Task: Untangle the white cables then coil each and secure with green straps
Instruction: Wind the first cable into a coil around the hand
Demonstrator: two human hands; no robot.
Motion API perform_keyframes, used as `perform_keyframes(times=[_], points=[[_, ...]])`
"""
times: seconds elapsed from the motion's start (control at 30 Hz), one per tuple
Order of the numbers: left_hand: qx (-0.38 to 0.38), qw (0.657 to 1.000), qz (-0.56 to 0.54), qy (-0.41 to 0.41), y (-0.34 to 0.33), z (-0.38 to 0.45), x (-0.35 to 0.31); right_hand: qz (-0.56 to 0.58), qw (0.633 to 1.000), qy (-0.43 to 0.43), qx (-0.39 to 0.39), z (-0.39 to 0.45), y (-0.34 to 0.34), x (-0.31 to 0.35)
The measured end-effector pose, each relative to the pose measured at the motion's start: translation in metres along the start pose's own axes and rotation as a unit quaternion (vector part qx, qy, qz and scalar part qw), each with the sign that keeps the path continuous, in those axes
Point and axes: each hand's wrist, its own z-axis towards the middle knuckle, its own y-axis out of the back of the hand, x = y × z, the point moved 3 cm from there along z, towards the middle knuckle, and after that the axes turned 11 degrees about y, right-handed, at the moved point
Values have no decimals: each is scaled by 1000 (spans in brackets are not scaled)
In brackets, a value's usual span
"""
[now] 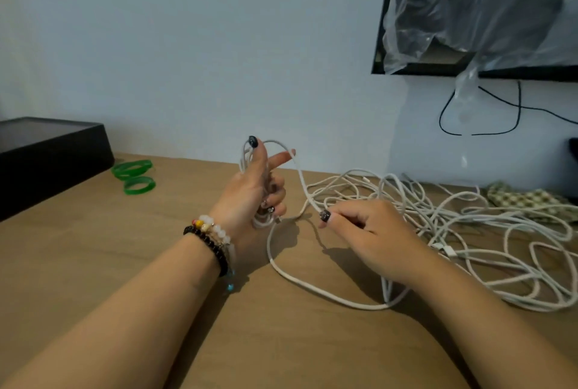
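Observation:
My left hand (pixel 250 191) is raised above the wooden table (pixel 125 251) and shut on a small coil of white cable (pixel 261 220), whose loops stand upright in my fist. The same cable arcs over my fingers down to my right hand (pixel 369 232), which pinches it between thumb and fingers. A slack loop of the white cable (pixel 312 285) lies on the table under my hands. The tangled pile of white cables (pixel 469 232) spreads to the right. Green straps (pixel 134 174) lie at the back left.
A black box (pixel 47 157) stands at the far left by the wall. A patterned cloth (pixel 525 199) lies behind the cable pile. On the wall hangs a black frame covered in plastic (pixel 481 13), with a thin black wire (pixel 500 107) dangling below.

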Motion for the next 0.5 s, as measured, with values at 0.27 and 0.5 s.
perform_keyframes(times=[0.27, 0.5], points=[[-33, 996, 77, -3, 6, -1, 3, 73, 996, 6, 43, -3, -14, 13], [21, 995, 91, -27, 2, -3, 0, 57, 996, 9, 61, -4, -16, 15]])
